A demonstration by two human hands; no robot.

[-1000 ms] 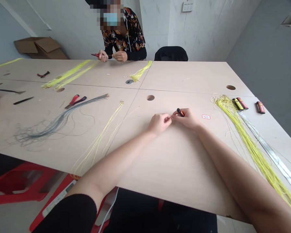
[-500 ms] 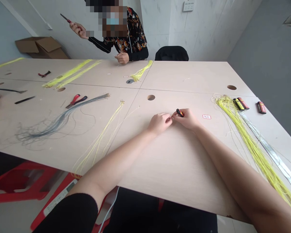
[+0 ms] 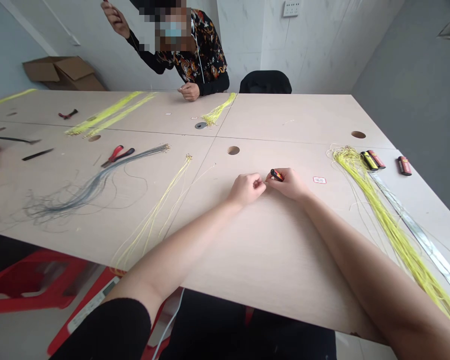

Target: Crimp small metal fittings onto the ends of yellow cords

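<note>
Near the middle of the table [image 3: 247,260], my left hand [image 3: 247,189] is closed, its thumb and forefinger pinched on something too small to make out. My right hand [image 3: 288,184] almost meets it fingertip to fingertip, closed around a small dark lighter-like object [image 3: 276,175] with orange marks. A small red-edged label [image 3: 319,180] lies to the right of my right hand. Left of my left hand is a thin bunch of yellow wires [image 3: 165,192]. A thick bundle of yellow wires [image 3: 390,225] runs down the right side.
Batteries [image 3: 404,166] lie at the right. Grey wires [image 3: 93,185], red-handled pliers [image 3: 117,156] and a black tool [image 3: 38,154] are on the left. Across the table sits a person [image 3: 206,50], one hand [image 3: 189,91] at the far edge. The table has round holes [image 3: 233,150].
The person opposite has raised one hand up and to the left. My hands have barely moved; the dark object in my right hand has shifted slightly left.
</note>
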